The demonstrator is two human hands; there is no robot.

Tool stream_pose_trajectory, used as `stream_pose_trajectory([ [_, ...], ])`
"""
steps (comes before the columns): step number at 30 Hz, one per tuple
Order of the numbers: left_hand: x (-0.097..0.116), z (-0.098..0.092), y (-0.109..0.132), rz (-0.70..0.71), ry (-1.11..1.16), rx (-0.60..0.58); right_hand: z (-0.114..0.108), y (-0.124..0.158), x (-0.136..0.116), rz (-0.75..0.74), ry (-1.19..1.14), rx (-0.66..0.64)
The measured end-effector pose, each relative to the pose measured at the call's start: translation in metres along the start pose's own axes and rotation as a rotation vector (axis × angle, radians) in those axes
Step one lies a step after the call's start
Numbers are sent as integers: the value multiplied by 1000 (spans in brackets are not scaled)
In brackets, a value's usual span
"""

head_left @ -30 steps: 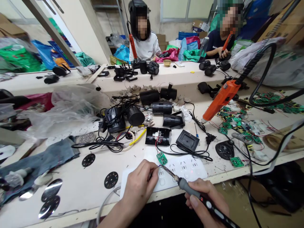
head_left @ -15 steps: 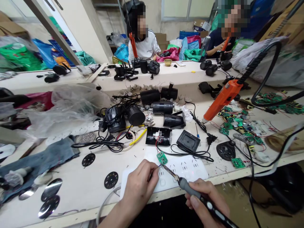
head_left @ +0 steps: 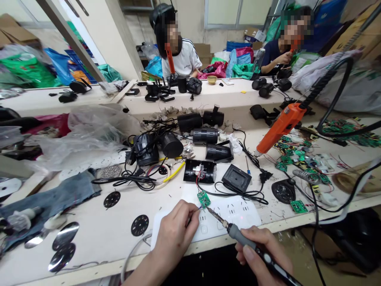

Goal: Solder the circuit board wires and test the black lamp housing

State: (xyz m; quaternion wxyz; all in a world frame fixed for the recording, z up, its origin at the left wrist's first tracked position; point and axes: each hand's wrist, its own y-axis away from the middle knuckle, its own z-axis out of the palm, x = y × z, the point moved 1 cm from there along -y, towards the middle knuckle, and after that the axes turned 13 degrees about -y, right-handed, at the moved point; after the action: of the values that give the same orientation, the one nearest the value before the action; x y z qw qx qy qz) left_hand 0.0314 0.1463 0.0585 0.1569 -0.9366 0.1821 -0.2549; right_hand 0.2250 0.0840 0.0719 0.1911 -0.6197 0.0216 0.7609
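Pinching a thin wire [head_left: 201, 207], the left hand [head_left: 177, 224] is held with fingertips together over the white power strip [head_left: 250, 218]. Beside the fingers, the circuit board [head_left: 204, 199] is joined by red wires [head_left: 197, 181] to an open black case [head_left: 209, 174]. By the board's near edge is held the tip of the soldering iron [head_left: 236, 234], gripped by the right hand [head_left: 269, 240].
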Motion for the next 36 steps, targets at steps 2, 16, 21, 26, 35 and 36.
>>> stream_pose_trajectory([
  [2,0,0,1,-6,10,-3,-1,1,2,20,21,-2],
  [16,0,-3,-1,-195,32,-15,12,-2,6,140,-8,-22],
  [21,-1,-4,0,-194,56,-35,16,-3,5,135,-56,-4],
  [26,-1,-3,-1,-203,55,-47,14,-2,7,142,-79,-17],
  [35,0,-3,-3,-181,44,-23,15,-2,6,146,-101,16],
  [36,0,-3,-4,-180,43,-22,15,-2,5,142,-104,13],
])
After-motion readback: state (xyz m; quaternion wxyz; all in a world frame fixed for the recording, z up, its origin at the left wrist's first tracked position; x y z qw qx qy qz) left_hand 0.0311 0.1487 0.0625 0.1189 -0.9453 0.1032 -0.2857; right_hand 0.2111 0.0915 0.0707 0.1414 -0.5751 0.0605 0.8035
